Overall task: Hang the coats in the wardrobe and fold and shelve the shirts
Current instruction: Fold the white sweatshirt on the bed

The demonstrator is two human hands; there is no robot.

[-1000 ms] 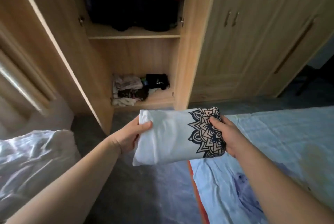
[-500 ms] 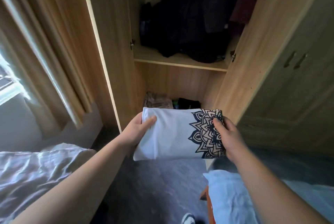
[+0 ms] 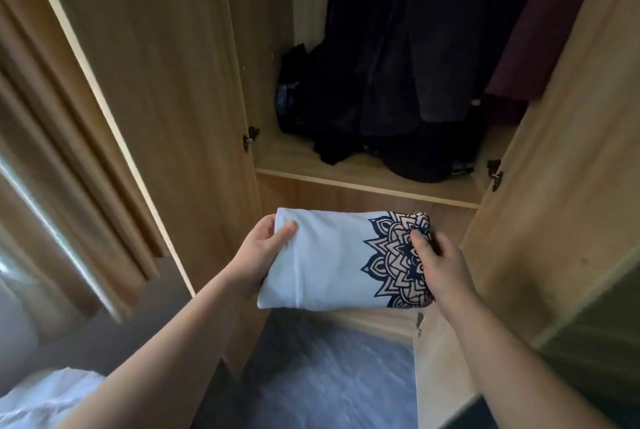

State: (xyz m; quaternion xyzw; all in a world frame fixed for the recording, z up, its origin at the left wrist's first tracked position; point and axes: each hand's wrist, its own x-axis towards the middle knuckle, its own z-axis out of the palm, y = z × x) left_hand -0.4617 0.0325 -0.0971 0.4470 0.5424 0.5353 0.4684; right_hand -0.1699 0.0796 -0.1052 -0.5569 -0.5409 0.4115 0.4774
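open wardrobe [image 3: 194, 89]; folded shirt [image 3: 329, 262], pinched by left hand [image 3: 258, 260] and right hand [image 3: 441, 269] fingers, hides the lower shelf.

Both my arms reach forward; left hand [image 3: 258, 257] clamped thumb-on-top, right hand [image 3: 441, 267] clamped likewise, fingers curled under, forearms bare.

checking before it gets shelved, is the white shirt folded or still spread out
Folded. The white shirt is a compact rectangle held at its ends by the left hand and right hand.
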